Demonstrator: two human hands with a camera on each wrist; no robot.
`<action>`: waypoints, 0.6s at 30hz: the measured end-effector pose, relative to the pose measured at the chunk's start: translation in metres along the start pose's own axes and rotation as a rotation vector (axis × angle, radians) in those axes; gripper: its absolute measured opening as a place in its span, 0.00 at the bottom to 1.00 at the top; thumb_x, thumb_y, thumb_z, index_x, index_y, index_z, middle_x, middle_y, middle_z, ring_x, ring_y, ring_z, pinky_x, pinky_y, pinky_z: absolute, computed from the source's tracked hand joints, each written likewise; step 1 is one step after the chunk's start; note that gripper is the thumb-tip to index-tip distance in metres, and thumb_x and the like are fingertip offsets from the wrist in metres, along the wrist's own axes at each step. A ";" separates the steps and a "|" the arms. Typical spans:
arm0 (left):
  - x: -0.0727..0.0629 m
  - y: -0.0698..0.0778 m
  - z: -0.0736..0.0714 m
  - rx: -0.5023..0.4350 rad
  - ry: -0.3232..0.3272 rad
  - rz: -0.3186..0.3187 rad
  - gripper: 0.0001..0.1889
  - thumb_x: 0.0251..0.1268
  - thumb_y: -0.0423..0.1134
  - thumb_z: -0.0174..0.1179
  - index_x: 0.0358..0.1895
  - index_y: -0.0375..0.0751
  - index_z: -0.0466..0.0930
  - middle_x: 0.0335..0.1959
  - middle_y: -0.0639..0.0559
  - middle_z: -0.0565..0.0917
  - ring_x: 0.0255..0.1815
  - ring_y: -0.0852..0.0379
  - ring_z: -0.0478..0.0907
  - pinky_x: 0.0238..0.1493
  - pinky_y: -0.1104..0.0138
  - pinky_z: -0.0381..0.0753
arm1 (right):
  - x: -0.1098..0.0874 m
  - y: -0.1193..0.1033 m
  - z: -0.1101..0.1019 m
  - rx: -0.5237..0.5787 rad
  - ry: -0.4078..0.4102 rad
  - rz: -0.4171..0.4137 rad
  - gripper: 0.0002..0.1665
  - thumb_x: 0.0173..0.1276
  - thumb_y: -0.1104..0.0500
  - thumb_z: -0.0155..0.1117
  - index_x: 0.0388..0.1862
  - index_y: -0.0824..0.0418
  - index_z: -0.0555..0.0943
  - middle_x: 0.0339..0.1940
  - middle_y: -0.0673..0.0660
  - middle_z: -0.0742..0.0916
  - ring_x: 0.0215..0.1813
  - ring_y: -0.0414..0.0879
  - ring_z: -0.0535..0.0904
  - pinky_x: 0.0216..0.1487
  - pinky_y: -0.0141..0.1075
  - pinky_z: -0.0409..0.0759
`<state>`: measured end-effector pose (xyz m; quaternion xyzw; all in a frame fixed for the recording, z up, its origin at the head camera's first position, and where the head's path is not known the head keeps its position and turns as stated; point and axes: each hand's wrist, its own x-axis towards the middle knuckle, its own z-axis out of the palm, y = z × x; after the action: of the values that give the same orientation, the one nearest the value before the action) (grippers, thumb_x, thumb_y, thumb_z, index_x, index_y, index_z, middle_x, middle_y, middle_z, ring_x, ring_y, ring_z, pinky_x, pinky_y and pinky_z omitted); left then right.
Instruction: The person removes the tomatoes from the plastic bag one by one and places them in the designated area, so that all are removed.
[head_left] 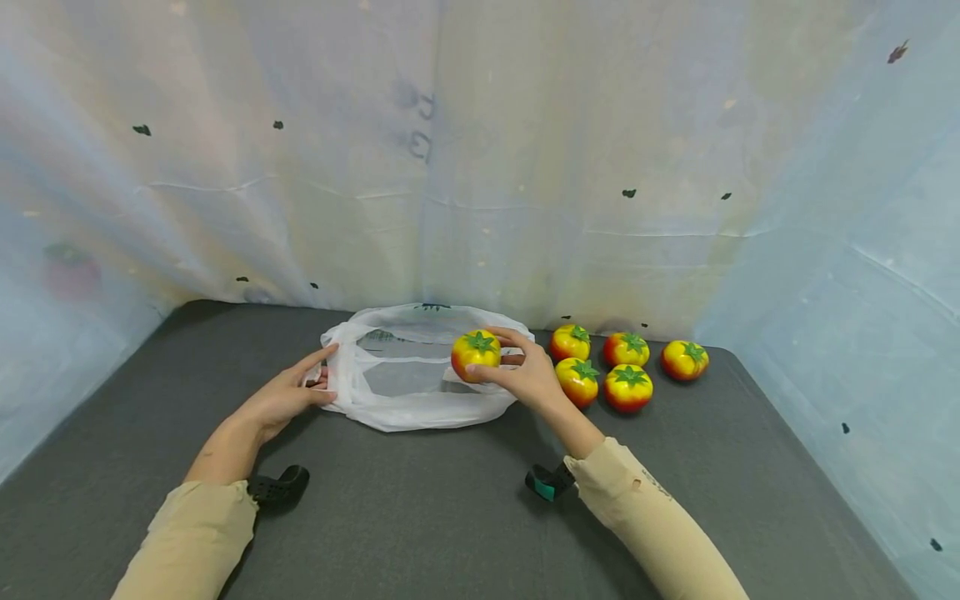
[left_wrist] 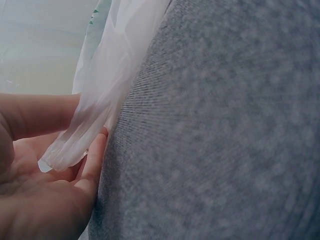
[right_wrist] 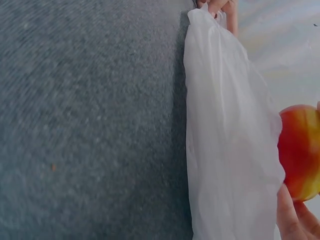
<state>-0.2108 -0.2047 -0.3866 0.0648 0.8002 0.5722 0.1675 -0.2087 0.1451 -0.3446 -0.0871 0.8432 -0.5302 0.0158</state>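
Note:
A white plastic bag (head_left: 420,417) lies on the dark table with its mouth spread open. At its left end my left hand (head_left: 277,404) grips the gathered plastic; up close in the left wrist view, the white film (left_wrist: 85,130) runs between thumb and fingers. Over the right part of the bag's opening, my right hand (head_left: 531,377) holds a yellow-and-red tomato (head_left: 472,357) with a green star-shaped top, thumb in front and fingers behind. That tomato (right_wrist: 300,150) shows beyond the bag's side (right_wrist: 225,135) in the right wrist view.
Several more tomatoes (head_left: 628,389) stand grouped to the right of the bag, one (head_left: 684,361) a little apart at the far right. Pale sheeting (head_left: 480,167) hangs behind and beside the grey table (head_left: 420,517). Black wrist straps (head_left: 281,486) sit under both forearms.

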 end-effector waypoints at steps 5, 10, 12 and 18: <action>0.000 0.000 -0.001 -0.004 -0.005 0.009 0.45 0.64 0.29 0.58 0.78 0.48 0.39 0.76 0.33 0.27 0.75 0.35 0.23 0.70 0.36 0.37 | -0.004 0.002 -0.005 -0.006 0.013 0.003 0.36 0.57 0.52 0.73 0.65 0.47 0.73 0.63 0.59 0.76 0.56 0.57 0.78 0.50 0.42 0.81; -0.001 0.000 -0.001 -0.010 -0.007 0.016 0.45 0.63 0.28 0.58 0.78 0.47 0.39 0.76 0.34 0.27 0.75 0.35 0.23 0.70 0.36 0.37 | -0.007 0.005 -0.010 -0.006 0.013 0.019 0.36 0.57 0.51 0.73 0.66 0.45 0.72 0.63 0.57 0.75 0.56 0.56 0.77 0.51 0.44 0.81; -0.001 0.001 -0.001 -0.012 -0.008 0.015 0.45 0.63 0.29 0.58 0.78 0.47 0.39 0.76 0.34 0.26 0.75 0.34 0.23 0.70 0.36 0.37 | -0.008 0.005 -0.012 -0.010 0.015 0.017 0.37 0.57 0.51 0.73 0.66 0.46 0.72 0.63 0.58 0.74 0.56 0.56 0.77 0.51 0.44 0.81; -0.001 0.000 -0.001 -0.019 -0.011 0.010 0.45 0.63 0.29 0.58 0.78 0.47 0.39 0.76 0.34 0.25 0.75 0.34 0.21 0.69 0.34 0.35 | -0.012 0.005 -0.022 -0.005 0.043 0.005 0.37 0.57 0.53 0.73 0.66 0.50 0.72 0.65 0.61 0.73 0.57 0.59 0.77 0.51 0.44 0.81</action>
<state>-0.2107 -0.2063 -0.3861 0.0704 0.7935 0.5802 0.1698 -0.2005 0.1691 -0.3405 -0.0737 0.8450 -0.5297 -0.0014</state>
